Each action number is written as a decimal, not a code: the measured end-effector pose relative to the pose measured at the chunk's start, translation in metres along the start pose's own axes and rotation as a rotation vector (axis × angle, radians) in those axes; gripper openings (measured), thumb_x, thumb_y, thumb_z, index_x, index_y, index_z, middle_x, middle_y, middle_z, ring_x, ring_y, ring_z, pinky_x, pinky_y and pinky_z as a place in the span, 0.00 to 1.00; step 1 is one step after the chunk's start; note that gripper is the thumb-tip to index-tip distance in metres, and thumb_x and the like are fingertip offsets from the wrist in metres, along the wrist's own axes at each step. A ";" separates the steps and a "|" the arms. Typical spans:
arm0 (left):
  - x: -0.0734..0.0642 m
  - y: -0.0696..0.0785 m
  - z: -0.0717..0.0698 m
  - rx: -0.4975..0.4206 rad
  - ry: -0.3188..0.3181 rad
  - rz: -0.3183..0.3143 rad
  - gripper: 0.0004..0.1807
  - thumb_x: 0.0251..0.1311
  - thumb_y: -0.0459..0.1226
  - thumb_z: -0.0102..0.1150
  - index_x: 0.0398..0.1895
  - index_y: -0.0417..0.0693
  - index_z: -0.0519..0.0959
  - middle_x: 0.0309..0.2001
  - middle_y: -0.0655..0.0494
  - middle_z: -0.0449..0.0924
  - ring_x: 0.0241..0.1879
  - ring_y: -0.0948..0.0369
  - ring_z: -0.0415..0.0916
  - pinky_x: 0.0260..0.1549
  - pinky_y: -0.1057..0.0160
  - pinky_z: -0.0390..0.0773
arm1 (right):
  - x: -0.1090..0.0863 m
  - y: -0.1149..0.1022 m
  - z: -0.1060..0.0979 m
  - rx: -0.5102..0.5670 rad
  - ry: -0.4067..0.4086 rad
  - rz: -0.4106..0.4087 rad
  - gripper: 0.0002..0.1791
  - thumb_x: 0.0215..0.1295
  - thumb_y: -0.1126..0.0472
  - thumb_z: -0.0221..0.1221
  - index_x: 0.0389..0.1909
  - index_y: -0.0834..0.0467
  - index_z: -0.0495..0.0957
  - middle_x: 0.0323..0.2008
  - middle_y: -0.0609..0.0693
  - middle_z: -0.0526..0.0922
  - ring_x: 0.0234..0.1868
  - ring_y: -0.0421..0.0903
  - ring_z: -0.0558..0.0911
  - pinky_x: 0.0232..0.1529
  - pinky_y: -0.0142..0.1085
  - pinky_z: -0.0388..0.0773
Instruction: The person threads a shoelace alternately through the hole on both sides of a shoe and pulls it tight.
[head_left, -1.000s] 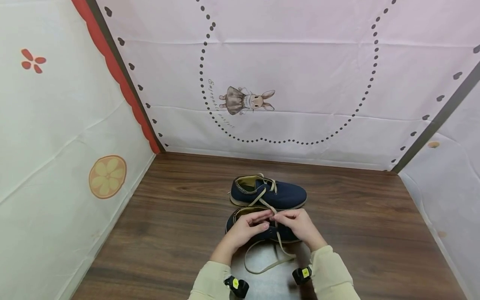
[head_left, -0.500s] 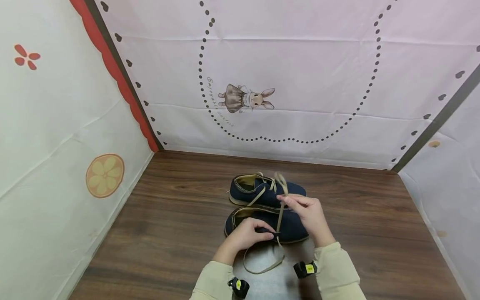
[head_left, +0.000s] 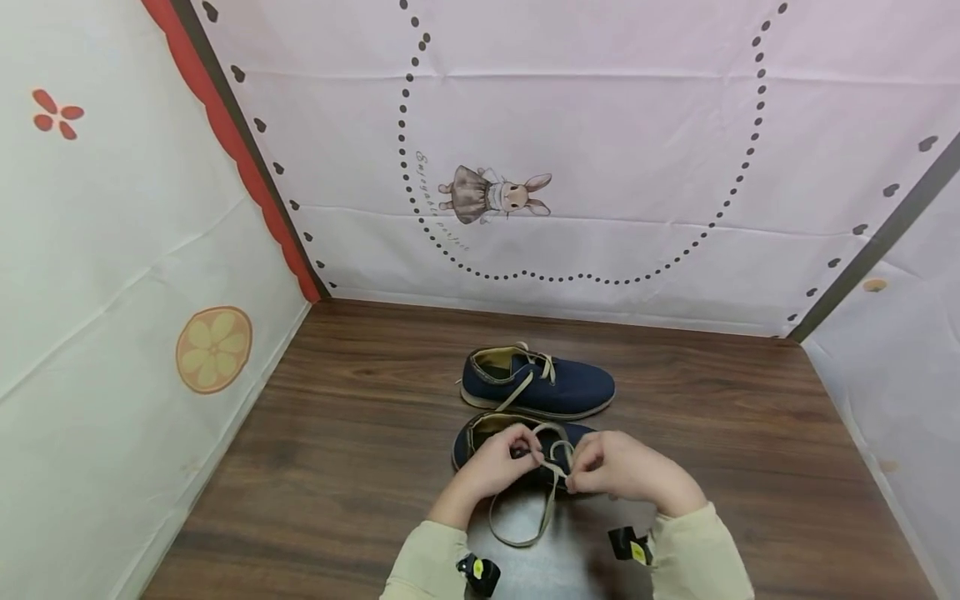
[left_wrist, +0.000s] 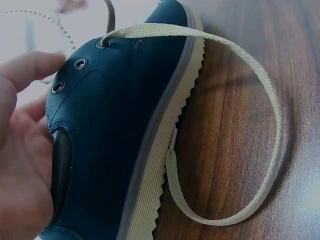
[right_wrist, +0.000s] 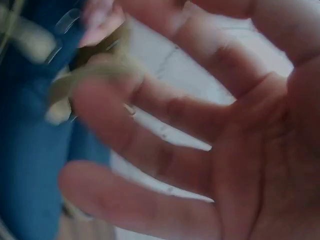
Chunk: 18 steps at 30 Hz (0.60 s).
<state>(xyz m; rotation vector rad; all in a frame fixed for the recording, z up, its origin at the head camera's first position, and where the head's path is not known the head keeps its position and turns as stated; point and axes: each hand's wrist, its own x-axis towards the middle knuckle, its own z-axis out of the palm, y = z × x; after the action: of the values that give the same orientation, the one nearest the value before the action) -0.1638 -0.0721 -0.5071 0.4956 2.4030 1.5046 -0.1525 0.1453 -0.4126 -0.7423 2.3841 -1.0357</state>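
Two navy blue lace-up shoes lie side by side, toes to the right: the far shoe (head_left: 570, 387) and the near shoe (left_wrist: 105, 125). My left hand (head_left: 498, 462) is over the near shoe's opening, thumb and index fingertips together at the beige shoelace (left_wrist: 272, 115); the shoe's flap partly hides these fingers in the left wrist view. With thumb and index finger my right hand (head_left: 626, 471) pinches the lace just right of the left fingertips. Blurred in the right wrist view, its fingers (right_wrist: 115, 130) are bent, with lace across a fingertip.
A free length of lace loops toward the front on the brown wood-grain surface (head_left: 360, 467). Printed white cloth (head_left: 615, 150) forms the back wall, and similar cloth (head_left: 135, 250) stands at the left. Dark wrist cameras (head_left: 478, 575) sit at both sleeve cuffs.
My right hand first pulls a lace loop up toward the far shoe, then comes back down and nearer. My left hand stays by the near shoe, its fingertips shifting to the lace.
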 end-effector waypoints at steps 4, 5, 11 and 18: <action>0.002 -0.002 -0.001 -0.059 0.028 0.075 0.12 0.60 0.30 0.52 0.46 0.44 0.66 0.33 0.56 0.70 0.32 0.63 0.68 0.34 0.66 0.68 | -0.018 -0.011 -0.010 -0.012 0.128 -0.085 0.05 0.57 0.57 0.63 0.23 0.49 0.84 0.38 0.46 0.74 0.32 0.39 0.73 0.27 0.33 0.73; 0.002 -0.002 -0.001 -0.057 0.022 0.089 0.13 0.61 0.29 0.51 0.49 0.44 0.67 0.36 0.55 0.70 0.34 0.62 0.68 0.36 0.66 0.68 | -0.020 -0.011 -0.011 -0.025 0.206 -0.120 0.05 0.56 0.58 0.64 0.22 0.48 0.83 0.41 0.47 0.74 0.35 0.40 0.74 0.31 0.34 0.73; 0.000 0.000 -0.002 0.061 -0.007 0.049 0.11 0.67 0.35 0.47 0.44 0.55 0.80 0.44 0.61 0.73 0.42 0.63 0.69 0.44 0.62 0.68 | -0.013 0.000 -0.010 0.275 0.552 -0.466 0.18 0.53 0.79 0.54 0.15 0.53 0.71 0.57 0.55 0.74 0.58 0.50 0.70 0.49 0.33 0.66; 0.002 0.001 0.000 0.043 0.012 0.005 0.09 0.66 0.35 0.48 0.42 0.52 0.79 0.43 0.59 0.76 0.40 0.62 0.70 0.42 0.62 0.69 | 0.009 0.027 0.006 0.870 0.206 -0.566 0.15 0.70 0.72 0.41 0.21 0.65 0.64 0.15 0.50 0.73 0.19 0.44 0.76 0.35 0.35 0.76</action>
<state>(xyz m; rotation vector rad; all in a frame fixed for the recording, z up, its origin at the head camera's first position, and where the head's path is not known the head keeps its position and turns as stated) -0.1651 -0.0712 -0.5066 0.5039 2.4500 1.4653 -0.1642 0.1519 -0.4384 -0.9883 1.5750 -2.2447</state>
